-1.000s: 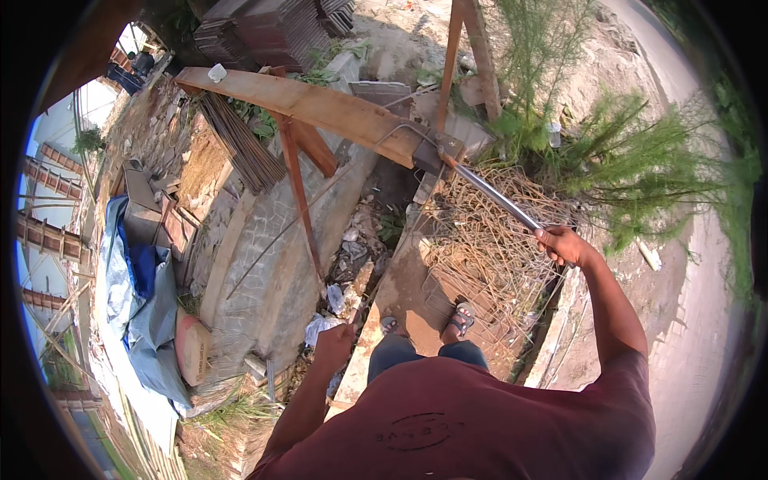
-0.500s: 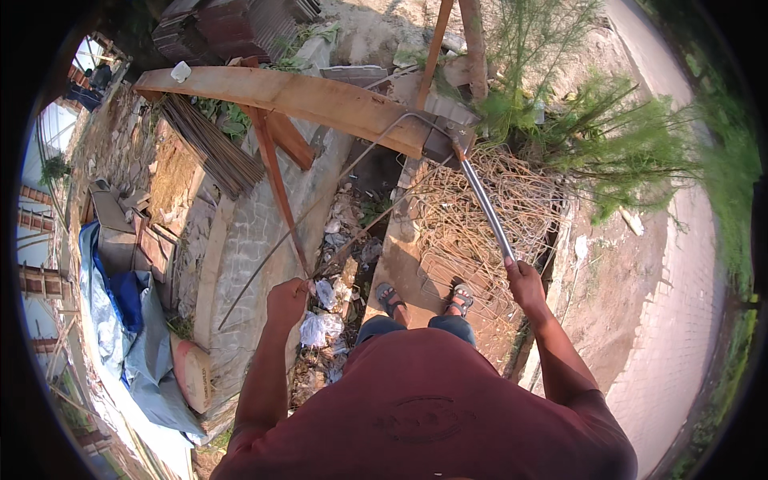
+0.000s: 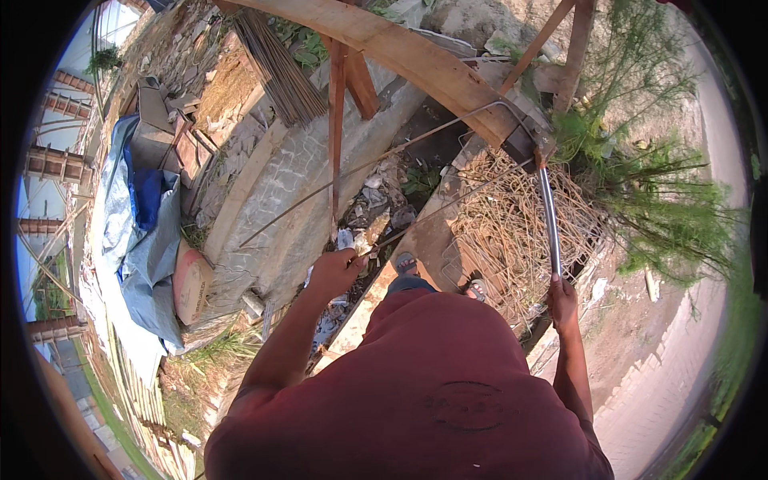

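Note:
My left hand (image 3: 336, 274) is closed on a thin steel rod (image 3: 432, 214) that runs up to a metal bending block (image 3: 520, 148) on the end of a wooden beam (image 3: 416, 68). The rod loops at the block, and its other length stretches back down to the left, over the concrete slope. My right hand (image 3: 563, 301) grips the lower end of a long steel pipe (image 3: 546, 216), whose top meets the block. Below the block lies a tangled pile of bent rods (image 3: 520, 232), beside my sandaled feet.
Timber posts (image 3: 336, 136) prop the beam over a rubble-filled gap (image 3: 376, 200). A bundle of straight rods (image 3: 280, 72) leans behind them. Blue tarpaulin (image 3: 140, 240) and a sack (image 3: 192, 288) lie left. Feathery branches (image 3: 656, 224) and a pale paved path (image 3: 712, 160) are right.
My right hand has swung the pipe downward, toward upright in the picture. My left hand has risen with its rod length. The surroundings have shifted in view as my head moved.

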Demonstrator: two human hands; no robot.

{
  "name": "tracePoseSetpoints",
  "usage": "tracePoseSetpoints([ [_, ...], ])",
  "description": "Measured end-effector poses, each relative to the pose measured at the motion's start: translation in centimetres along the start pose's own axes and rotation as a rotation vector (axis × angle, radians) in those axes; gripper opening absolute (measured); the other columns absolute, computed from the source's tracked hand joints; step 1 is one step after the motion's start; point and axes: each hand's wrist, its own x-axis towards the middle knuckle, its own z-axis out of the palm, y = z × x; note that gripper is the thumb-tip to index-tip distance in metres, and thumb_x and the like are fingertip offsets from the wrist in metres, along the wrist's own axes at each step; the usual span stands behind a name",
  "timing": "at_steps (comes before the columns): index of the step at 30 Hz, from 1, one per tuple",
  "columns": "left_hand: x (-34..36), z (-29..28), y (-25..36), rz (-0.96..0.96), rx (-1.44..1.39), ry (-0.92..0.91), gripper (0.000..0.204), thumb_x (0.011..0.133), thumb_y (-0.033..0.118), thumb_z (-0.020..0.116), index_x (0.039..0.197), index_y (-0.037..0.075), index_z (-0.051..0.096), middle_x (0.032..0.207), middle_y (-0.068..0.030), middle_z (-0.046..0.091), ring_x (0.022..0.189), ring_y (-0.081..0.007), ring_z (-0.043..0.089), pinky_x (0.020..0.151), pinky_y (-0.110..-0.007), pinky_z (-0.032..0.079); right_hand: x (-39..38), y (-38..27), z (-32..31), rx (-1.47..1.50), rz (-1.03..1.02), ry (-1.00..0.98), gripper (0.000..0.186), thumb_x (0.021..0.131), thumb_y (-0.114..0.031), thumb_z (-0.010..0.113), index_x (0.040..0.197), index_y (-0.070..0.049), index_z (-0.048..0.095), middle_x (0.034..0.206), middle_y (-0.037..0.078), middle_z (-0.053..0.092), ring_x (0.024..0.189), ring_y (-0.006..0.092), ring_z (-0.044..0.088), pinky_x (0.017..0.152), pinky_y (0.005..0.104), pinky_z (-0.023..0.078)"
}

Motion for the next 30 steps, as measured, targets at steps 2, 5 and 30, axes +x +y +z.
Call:
tracePoseSetpoints([
  [2,-0.3,-0.3,1.0,-0.053,-0.134,-0.059,0.039,0.089,0.041,0.057,0.089,0.003,0.064,0.074,-0.0174,0.063,0.071,-0.0333,0.061,0.064,-0.042,0.045,0.1,0.2,-0.4,0.036,0.004,-0.016,0.041,0.096,-0.043,0.047,0.068,-0.014,0.042,0.050,-0.006,0.034,0.037,0.0051,0.029,0.032,0.0234,0.023],
  [5,0.6,1.0,0.3,-0.002,-0.277,-0.003,0.040,0.089,0.041,0.057,0.093,0.002,0.064,0.073,-0.0174,0.062,0.070,-0.0328,0.061,0.064,-0.041,0.045,-0.3,-0.7,-0.2,0.005,-0.031,-0.034,0.041,0.097,-0.043,0.046,0.068,-0.014,0.042,0.050,-0.005,0.034,0.037,0.0054,0.029,0.032,0.0235,0.024],
  [30,7.0,-1.9,-0.6,0.250,-0.089,0.090,0.034,0.087,0.034,0.060,0.077,0.002,0.062,0.063,-0.0187,0.055,0.057,-0.0333,0.053,0.055,-0.042,0.040,-1.9,0.3,3.6,-0.329,-0.075,0.277,0.048,0.093,-0.049,0.051,0.069,-0.007,0.051,0.053,-0.003,0.040,0.042,0.0068,0.035,0.038,0.0260,0.027],
])
